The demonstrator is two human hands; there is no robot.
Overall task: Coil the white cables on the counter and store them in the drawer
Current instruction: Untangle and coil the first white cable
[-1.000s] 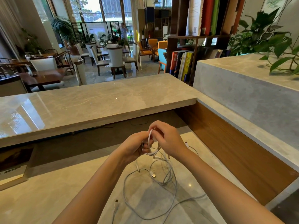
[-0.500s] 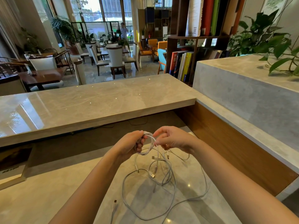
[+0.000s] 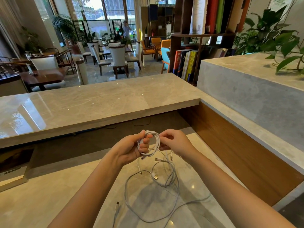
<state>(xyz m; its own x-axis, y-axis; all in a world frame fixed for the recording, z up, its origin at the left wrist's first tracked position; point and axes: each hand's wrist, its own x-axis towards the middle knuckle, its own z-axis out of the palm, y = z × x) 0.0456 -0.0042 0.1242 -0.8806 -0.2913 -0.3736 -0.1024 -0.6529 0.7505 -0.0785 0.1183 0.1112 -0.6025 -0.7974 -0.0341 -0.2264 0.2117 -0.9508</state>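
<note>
Since a second ago your hands have drawn apart, baring a round coil (image 3: 153, 132) between them. On your left hand (image 3: 128, 149) the fingers (image 3: 145, 146) curl through it; your right hand (image 3: 176, 142) pinches its rim. Coiling is under way, I judge: next, draw up slack from the loose white cables (image 3: 155, 176) tangled on the worktop (image 3: 57, 195), lower centre. Their number is unclear; no drawer shows.

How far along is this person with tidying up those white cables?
Done: a few loops of thin white cable are wound into a small coil. In hand: the left hand holds that coil while the right hand pinches its strand. Left: most of the loose white cables lie sprawled on the beige marble counter, and nothing is stored; no drawer is in view.
</note>
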